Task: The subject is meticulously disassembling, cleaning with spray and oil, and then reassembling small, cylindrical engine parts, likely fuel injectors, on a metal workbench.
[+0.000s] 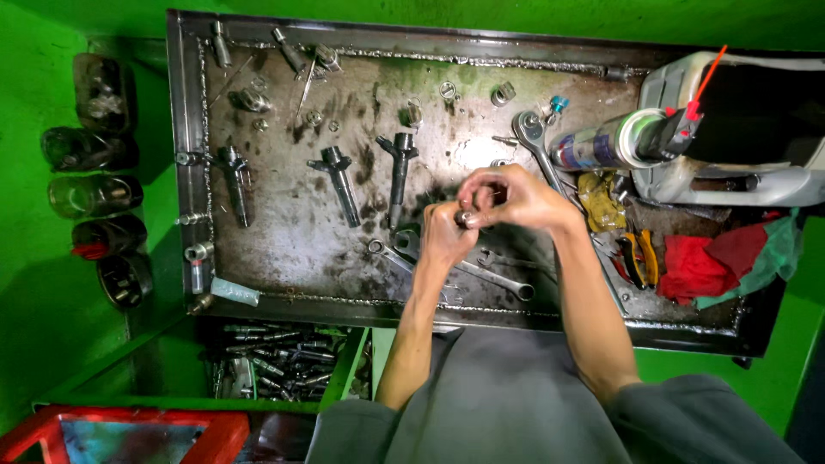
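Observation:
Over the middle of a greasy metal tray [284,249], my left hand [443,234] and my right hand [514,198] meet around a small metal part [465,216]. Both hands pinch it at the fingertips, and most of the part is hidden by my fingers. Below my hands several wrenches [498,279] lie on the tray. To the left of them are three dark fuel injectors [344,183], [400,167], [235,180] lying flat.
A spray can [606,142] with a red nozzle rests at the right beside a large plastic jug [739,129]. Red and green rags [722,258] and pliers [640,258] lie at the tray's right end. Jars [94,146] line the green left wall. A drawer of tools [284,361] sits below.

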